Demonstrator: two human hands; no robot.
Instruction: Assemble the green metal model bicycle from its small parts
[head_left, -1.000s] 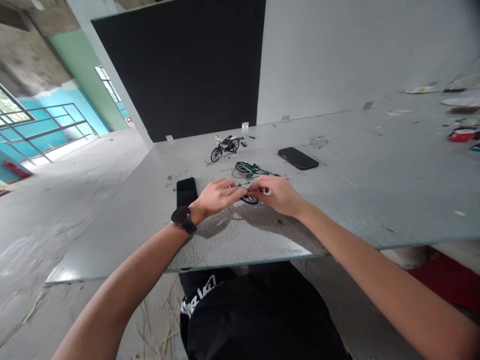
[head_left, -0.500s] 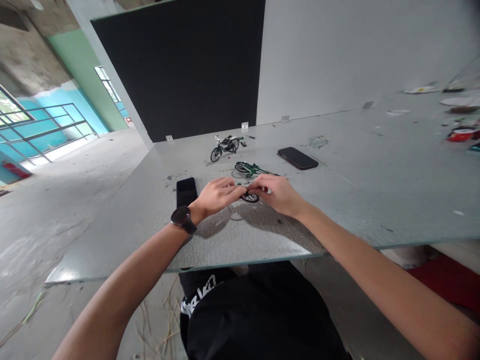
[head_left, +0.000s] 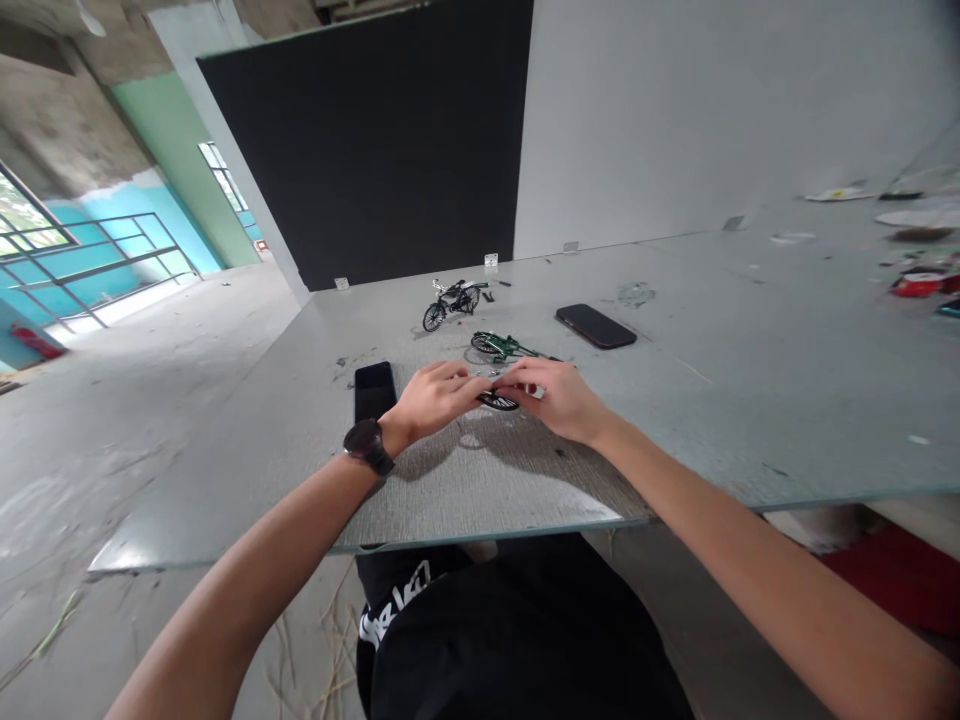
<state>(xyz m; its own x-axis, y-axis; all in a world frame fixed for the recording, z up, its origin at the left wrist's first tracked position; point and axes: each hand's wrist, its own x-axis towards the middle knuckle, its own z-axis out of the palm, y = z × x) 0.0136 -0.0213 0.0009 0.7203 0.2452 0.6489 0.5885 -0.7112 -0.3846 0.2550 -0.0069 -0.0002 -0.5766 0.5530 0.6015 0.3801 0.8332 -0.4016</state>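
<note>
Pinching a small black spoked wheel [head_left: 501, 402] in a narrow 2-handed grip, with left hand [head_left: 437, 398] at its left side and right hand [head_left: 559, 400] at its right, over the counter [head_left: 442, 500]. Just beyond the wheel, a green model bicycle [head_left: 514, 347] on its side; farther beyond the wheel, an upright black model bicycle [head_left: 452, 303]. Left of the wheel, 1 dark phone [head_left: 373, 388]; beyond and right of the wheel, another phone [head_left: 596, 326].

Grey table [head_left: 720, 430] — dark toy bicycle [head_left: 453, 303] upright, green bicycle frame [head_left: 510, 347] lying nearer — left phone [head_left: 374, 388], right phone [head_left: 595, 327].

Wheel [head_left: 501, 402] before bicycle frame [head_left: 513, 346] on table [head_left: 465, 500]
</note>
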